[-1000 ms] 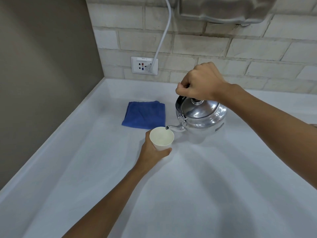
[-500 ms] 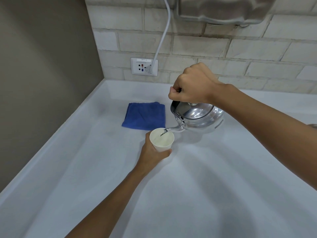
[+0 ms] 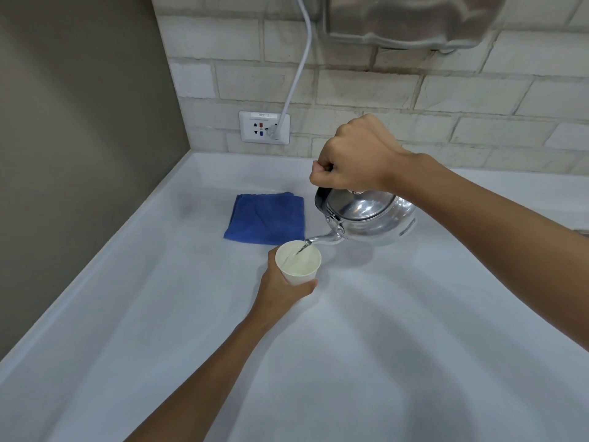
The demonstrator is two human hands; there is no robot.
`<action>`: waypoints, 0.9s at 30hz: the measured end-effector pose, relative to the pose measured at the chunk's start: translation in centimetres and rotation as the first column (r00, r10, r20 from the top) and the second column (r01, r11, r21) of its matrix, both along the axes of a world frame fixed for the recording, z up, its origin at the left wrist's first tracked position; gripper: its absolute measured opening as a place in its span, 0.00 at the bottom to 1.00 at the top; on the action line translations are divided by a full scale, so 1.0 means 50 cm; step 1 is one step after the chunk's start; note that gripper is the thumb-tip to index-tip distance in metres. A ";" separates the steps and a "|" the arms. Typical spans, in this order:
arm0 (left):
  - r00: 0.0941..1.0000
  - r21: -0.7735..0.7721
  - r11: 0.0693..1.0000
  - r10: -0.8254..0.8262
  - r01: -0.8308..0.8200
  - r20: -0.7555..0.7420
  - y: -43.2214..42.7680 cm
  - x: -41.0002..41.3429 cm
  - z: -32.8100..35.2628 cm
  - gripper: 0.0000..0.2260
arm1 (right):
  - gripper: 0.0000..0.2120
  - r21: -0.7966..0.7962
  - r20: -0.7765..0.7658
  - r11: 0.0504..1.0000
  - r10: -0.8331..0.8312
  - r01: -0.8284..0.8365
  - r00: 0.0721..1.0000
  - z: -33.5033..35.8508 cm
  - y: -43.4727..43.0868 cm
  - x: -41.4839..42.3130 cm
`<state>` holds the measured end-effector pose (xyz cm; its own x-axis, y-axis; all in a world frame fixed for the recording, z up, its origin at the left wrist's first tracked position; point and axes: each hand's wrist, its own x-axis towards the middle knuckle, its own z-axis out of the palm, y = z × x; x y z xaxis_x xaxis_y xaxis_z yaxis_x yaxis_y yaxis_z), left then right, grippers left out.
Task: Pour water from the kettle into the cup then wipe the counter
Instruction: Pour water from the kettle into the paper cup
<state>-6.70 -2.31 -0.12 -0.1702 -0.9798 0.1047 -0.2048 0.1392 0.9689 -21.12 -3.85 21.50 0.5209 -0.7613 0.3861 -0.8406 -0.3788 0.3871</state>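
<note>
A shiny steel kettle (image 3: 366,218) hangs tilted to the left above the white counter (image 3: 414,346). My right hand (image 3: 353,157) grips its top handle from above. The spout reaches over the rim of a white paper cup (image 3: 298,263), and a thin stream of water runs into it. My left hand (image 3: 280,288) holds the cup from the near side, on or just above the counter. A folded blue cloth (image 3: 266,218) lies flat on the counter just behind the cup.
A wall socket (image 3: 264,127) with a white cable (image 3: 298,68) plugged in sits on the brick back wall. A steel appliance (image 3: 414,20) hangs above the kettle. A brown side wall (image 3: 79,154) borders the counter on the left.
The kettle has tipped further to the left and its spout has come over the cup's rim. Water now streams into the cup. My left hand and the cup have stayed in place.
</note>
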 end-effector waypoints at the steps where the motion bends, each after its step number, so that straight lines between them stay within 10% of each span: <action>1: 1.000 -0.003 1.000 0.002 -0.002 0.001 -0.001 -0.001 -0.001 0.35 | 0.17 -0.001 -0.001 1.000 0.003 -0.003 1.000 0.002 0.000 0.000; 27: 0.999 -0.020 1.000 -0.013 0.014 0.044 0.002 -0.003 0.009 0.35 | 0.17 0.001 -0.029 0.999 -0.034 0.034 0.999 0.026 0.009 -0.010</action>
<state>-6.85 -2.19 0.34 -0.1881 -0.9752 0.1169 -0.2454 0.1619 0.9558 -21.61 -3.38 22.80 0.5055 -0.7795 0.3699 -0.8415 -0.3508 0.4109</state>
